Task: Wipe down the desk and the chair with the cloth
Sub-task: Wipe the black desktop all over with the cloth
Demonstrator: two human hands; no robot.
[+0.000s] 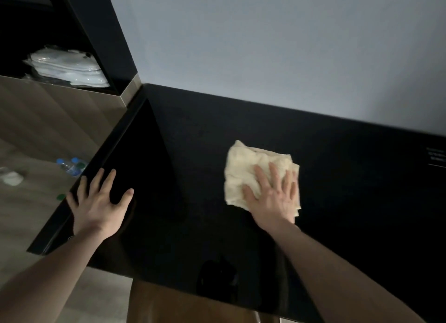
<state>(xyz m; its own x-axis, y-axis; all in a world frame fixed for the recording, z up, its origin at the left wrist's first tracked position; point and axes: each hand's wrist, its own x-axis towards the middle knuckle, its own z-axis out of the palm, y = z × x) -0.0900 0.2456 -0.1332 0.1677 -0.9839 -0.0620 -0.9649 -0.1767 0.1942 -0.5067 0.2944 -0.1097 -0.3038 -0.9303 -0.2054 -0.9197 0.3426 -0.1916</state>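
Observation:
A glossy black desk (337, 190) fills the middle and right of the view, set against a pale wall. A folded cream cloth (246, 163) lies flat on the desk top right of centre. My right hand (272, 195) presses down on the cloth's near right part with straight, spread fingers. My left hand (99, 202) rests flat on the desk near its left edge, fingers spread, holding nothing. A brown chair (173, 308) shows at the bottom, tucked under the desk's front edge.
Left of the desk a lower wooden surface holds two plastic bottles with blue caps (70, 166). A dark shelf at upper left holds white bagged items (70, 68). A small printed label (436, 156) sits on the desk at far right.

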